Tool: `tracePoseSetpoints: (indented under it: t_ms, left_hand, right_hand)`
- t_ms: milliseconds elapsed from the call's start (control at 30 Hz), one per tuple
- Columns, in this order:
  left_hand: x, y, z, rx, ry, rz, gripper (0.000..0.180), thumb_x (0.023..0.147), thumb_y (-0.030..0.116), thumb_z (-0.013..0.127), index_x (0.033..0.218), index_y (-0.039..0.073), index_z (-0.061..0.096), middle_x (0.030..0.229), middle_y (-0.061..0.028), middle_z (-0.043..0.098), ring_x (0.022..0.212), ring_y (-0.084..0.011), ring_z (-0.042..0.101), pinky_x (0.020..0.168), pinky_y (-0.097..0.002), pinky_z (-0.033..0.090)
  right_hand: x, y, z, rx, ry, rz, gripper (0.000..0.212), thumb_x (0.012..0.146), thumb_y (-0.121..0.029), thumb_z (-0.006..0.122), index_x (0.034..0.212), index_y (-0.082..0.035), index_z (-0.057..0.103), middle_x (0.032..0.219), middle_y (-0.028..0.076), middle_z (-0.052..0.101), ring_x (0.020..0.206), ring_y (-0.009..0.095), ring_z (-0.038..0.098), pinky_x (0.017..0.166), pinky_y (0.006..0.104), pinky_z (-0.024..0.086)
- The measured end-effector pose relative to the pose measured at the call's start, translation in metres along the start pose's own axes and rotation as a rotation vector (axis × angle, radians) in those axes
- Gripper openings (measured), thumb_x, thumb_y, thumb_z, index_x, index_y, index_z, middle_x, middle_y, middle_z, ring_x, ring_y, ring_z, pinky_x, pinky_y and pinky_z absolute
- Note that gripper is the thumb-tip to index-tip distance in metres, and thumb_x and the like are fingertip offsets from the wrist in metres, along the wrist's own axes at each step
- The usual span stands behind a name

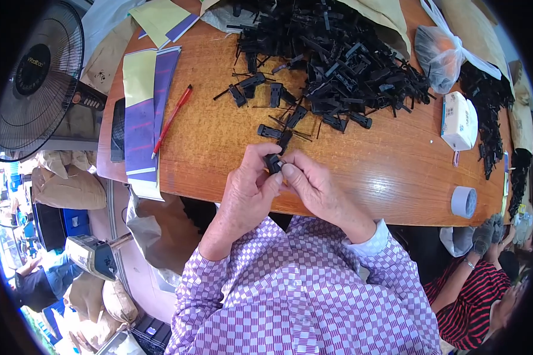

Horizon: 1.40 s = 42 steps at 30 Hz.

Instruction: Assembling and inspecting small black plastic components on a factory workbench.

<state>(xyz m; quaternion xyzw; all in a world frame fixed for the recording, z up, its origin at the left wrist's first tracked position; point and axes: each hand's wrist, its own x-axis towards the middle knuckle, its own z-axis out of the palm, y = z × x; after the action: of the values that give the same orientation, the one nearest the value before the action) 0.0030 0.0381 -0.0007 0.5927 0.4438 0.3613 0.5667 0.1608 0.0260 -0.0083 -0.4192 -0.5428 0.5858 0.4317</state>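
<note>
You have your left hand (238, 188) and right hand (318, 188) pinched nearly closed on a small black part (272, 163), nearer you than the black pile (349, 71), apparently mid-manipulation, calling next for steady fingertip control.

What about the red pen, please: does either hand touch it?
No, left hand and right hand hold a black piece, away from the pen.
</note>
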Motion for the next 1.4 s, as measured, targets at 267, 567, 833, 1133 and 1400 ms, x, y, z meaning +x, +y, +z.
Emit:
tracePoseSetpoints:
  t_ms: [267, 567, 833, 1133, 1400]
  left_hand:
    - [-0.005, -0.005, 0.001, 0.335, 0.093, 0.066, 0.032, 0.084, -0.005, 0.058, 0.111, 0.005, 0.043, 0.08, -0.0141, 0.058, 0.07, -0.0244, 0.065, 0.057, -0.0336, 0.049]
    - [-0.011, -0.014, -0.001, 0.188, 0.224, 0.048, 0.015, 0.091, 0.001, 0.053, 0.103, 0.003, 0.044, 0.077, -0.0058, 0.057, 0.07, -0.0123, 0.059, 0.062, -0.0229, 0.046]
    - [-0.021, -0.01, -0.01, -0.593, 0.252, -0.255, 0.021, 0.098, 0.024, 0.046, 0.085, 0.008, 0.049, 0.076, -0.0045, 0.055, 0.066, -0.0149, 0.058, 0.056, -0.0237, 0.044]
    - [-0.01, -0.004, 0.001, -0.506, 0.213, -0.166, 0.04, 0.091, 0.017, 0.057, 0.127, 0.003, 0.046, 0.094, -0.0054, 0.058, 0.067, -0.009, 0.053, 0.053, -0.0188, 0.04]
    - [-0.001, -0.004, 0.004, -0.595, 0.244, 0.0, 0.045, 0.089, 0.02, 0.063, 0.127, 0.003, 0.048, 0.1, -0.007, 0.061, 0.07, -0.0105, 0.062, 0.043, -0.0156, 0.036]
  right_hand:
    - [0.002, 0.008, 0.003, -0.249, -0.038, 0.085, 0.019, 0.099, -0.019, 0.045, 0.099, -0.002, 0.054, 0.071, 0.005, 0.051, 0.063, 0.01, 0.05, 0.056, 0.0255, 0.042]
    - [0.016, 0.02, -0.007, -0.364, 0.06, -0.276, 0.014, 0.094, -0.015, 0.052, 0.102, -0.004, 0.055, 0.068, 0.006, 0.056, 0.058, 0.018, 0.057, 0.053, 0.03, 0.044]
    - [0.049, 0.004, -0.033, -1.246, -0.002, -0.25, 0.016, 0.083, -0.005, 0.056, 0.099, -0.007, 0.056, 0.08, 0.012, 0.065, 0.067, 0.031, 0.063, 0.054, 0.0396, 0.05]
    - [0.038, -0.009, -0.01, -0.452, 0.204, -0.187, 0.01, 0.086, -0.005, 0.059, 0.095, 0.001, 0.056, 0.071, 0.01, 0.06, 0.062, 0.015, 0.057, 0.058, 0.0288, 0.045]
    - [0.012, -0.006, 0.017, -0.237, 0.221, -0.121, 0.011, 0.09, -0.005, 0.056, 0.098, 0.001, 0.057, 0.075, 0.012, 0.062, 0.064, 0.014, 0.059, 0.057, 0.0286, 0.046]
